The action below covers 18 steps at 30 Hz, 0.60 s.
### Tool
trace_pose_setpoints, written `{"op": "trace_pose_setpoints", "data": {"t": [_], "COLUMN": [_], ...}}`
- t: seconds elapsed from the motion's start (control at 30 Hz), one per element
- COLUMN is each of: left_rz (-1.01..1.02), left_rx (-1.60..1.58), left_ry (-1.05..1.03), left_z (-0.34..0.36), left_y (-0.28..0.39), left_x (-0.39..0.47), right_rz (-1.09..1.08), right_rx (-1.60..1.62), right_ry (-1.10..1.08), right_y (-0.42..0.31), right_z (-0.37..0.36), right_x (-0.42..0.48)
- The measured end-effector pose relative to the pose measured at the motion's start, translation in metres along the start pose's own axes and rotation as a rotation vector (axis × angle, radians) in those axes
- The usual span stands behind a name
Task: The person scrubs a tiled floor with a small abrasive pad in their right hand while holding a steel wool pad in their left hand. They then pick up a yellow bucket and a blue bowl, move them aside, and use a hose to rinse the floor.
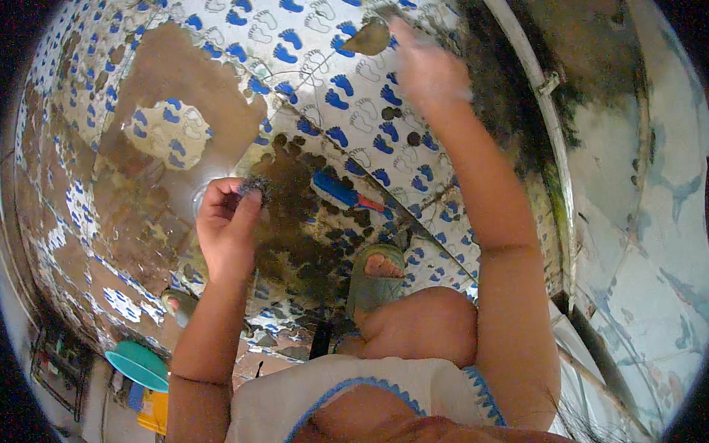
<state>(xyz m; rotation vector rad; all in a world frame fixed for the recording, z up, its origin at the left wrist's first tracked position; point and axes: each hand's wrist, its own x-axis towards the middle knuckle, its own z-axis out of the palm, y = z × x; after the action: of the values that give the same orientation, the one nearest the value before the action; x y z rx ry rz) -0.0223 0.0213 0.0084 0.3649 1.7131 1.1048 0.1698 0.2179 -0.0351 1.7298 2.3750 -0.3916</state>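
A tuft of grey steel wool (252, 187) is pinched between the thumb and fingers of my left hand (229, 226), above wet brown floor. My right hand (434, 72) reaches far forward over the footprint-patterned floor covering (362, 113) and is blurred. Close to its fingertips is a dark grey blur, and whether the hand grips anything there is unclear. Between my hands a blue scrubbing brush (336, 189) with a red part on its handle lies on the floor. Brown muddy water (179, 69) covers much of the printed floor to the left.
A pale pipe (531, 69) runs along the right side, beside a stained wall (653, 211). My sandalled foot (379, 270) is below the brush. At lower left are a turquoise basin (138, 365) and a yellow object (153, 411). Dark grime (290, 224) coats the middle.
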Motion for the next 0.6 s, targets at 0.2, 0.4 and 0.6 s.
{"op": "trace_pose_setpoints", "data": {"t": [0.2,0.4,0.6], "left_rz": [-0.028,-0.031,0.023], "left_rx": [0.014,0.015,0.005], "left_ry": [-0.058,-0.042,-0.039], "left_z": [0.004,0.001,-0.001], "left_y": [0.004,0.004,0.010], "left_x": [-0.007,0.008,-0.004], "right_rz": [0.024,0.019,0.224], "right_rx": [-0.050,-0.062,-0.089], "right_ry": [-0.132,-0.078,-0.185], "right_y": [-0.003,-0.012,0.041], "right_z": [0.013,0.000,0.005], "right_x": [0.024,0.042,-0.030]}}
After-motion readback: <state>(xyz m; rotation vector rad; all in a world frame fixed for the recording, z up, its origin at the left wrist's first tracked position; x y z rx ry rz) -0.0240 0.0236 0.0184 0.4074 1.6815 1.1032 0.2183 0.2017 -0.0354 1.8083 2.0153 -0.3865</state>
